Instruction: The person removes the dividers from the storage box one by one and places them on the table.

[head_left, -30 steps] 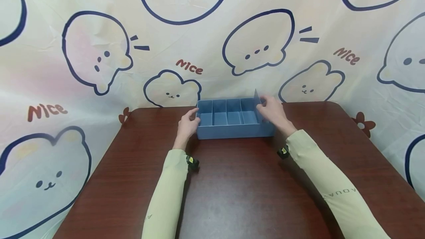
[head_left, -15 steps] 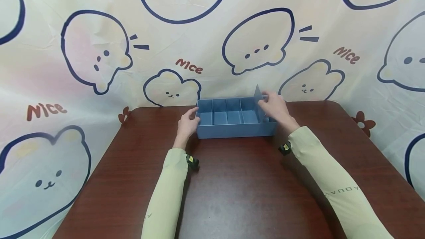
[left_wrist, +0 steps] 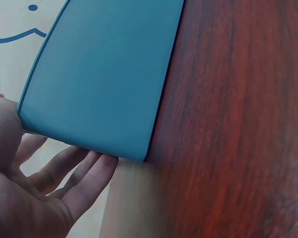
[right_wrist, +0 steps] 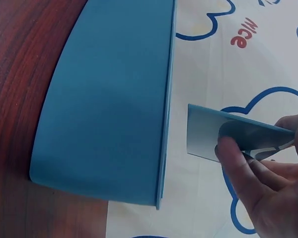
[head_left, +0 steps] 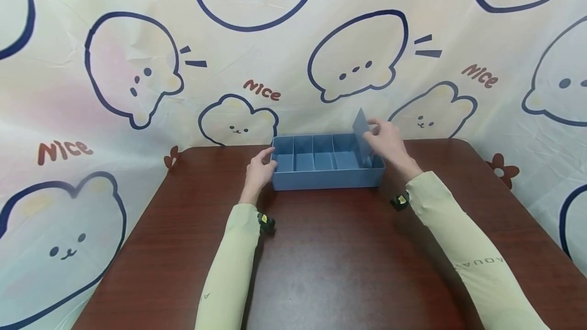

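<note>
A long blue divided box (head_left: 325, 180) rests on the table near its far edge, with several compartments along its length. My left hand (head_left: 259, 171) holds the box's left end, thumb at the rim; in the left wrist view its fingers (left_wrist: 89, 186) lie along the outside of the end wall. My right hand (head_left: 386, 139) pinches a thin blue divider panel (head_left: 361, 129) above the right part of the box. The panel is tilted and stands well above the rim. In the right wrist view the divider (right_wrist: 206, 131) is between thumb and fingers, its top edge sloping.
The dark brown wooden table (head_left: 321, 258) extends in front of the box and to both sides. Right behind the box hangs a pale cloth (head_left: 293, 55) printed with cartoon bears and "Nice". Small black devices sit at both wrists.
My right hand has moved up and to the right with the divider, which now rises higher above the box's rim. My left hand has stayed at the box's left end.
</note>
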A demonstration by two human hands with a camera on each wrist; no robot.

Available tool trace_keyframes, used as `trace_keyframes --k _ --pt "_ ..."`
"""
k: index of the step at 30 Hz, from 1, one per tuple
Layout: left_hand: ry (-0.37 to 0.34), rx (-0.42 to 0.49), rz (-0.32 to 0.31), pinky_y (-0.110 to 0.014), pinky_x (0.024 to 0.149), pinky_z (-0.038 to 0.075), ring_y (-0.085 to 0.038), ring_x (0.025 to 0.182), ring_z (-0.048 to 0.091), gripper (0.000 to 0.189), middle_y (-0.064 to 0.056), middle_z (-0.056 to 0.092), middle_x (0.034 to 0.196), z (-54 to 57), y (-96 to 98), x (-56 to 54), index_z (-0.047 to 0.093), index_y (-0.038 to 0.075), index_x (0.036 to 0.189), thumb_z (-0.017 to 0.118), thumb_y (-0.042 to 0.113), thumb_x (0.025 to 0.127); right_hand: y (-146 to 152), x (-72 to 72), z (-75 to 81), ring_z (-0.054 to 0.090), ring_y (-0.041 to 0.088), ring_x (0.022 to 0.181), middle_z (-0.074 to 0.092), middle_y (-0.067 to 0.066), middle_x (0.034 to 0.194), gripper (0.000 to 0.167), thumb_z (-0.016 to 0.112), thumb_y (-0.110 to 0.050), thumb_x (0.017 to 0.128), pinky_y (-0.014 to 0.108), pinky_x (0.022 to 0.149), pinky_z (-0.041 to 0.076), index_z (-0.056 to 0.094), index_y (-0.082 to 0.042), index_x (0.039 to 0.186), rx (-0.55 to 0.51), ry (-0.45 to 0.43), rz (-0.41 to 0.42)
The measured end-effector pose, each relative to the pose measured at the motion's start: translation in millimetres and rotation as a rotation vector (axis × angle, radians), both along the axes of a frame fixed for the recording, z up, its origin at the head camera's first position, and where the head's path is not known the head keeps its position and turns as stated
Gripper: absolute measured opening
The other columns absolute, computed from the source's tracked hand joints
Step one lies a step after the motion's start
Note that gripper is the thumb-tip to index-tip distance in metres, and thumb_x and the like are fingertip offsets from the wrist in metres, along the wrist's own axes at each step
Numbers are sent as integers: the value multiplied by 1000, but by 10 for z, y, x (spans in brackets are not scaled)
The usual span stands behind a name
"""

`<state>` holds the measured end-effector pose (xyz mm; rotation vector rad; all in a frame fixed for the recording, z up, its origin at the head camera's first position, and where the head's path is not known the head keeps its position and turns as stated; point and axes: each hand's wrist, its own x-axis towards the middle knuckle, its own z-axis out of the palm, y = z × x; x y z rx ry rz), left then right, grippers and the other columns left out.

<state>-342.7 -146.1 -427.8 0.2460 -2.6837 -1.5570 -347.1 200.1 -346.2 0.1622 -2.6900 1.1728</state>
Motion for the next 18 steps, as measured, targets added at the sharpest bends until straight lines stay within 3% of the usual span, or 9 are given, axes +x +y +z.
trace_keyframes --k 6,11,18 --pt "-1 5 -2 -36 77 51 -28 99 60 49 -11 54 139 24 10 15 47 37 144 53 27 97 90 11 7 68 30 73 66 23 111 49 50 -17 90 33 59 56 50 -7 139 -28 24 -6" --pt "-4 8 -4 -39 82 52 -30 103 59 49 -12 53 141 15 8 4 47 36 144 53 27 97 174 30 28 66 40 101 61 26 127 49 50 -17 91 45 71 58 50 -7 139 -26 28 -5" --pt "-3 6 0 -41 84 52 -30 105 59 49 -12 53 141 18 0 14 47 36 144 53 28 96 316 54 73 54 45 125 54 28 138 50 48 -17 93 58 95 47 47 -6 142 20 24 -21"
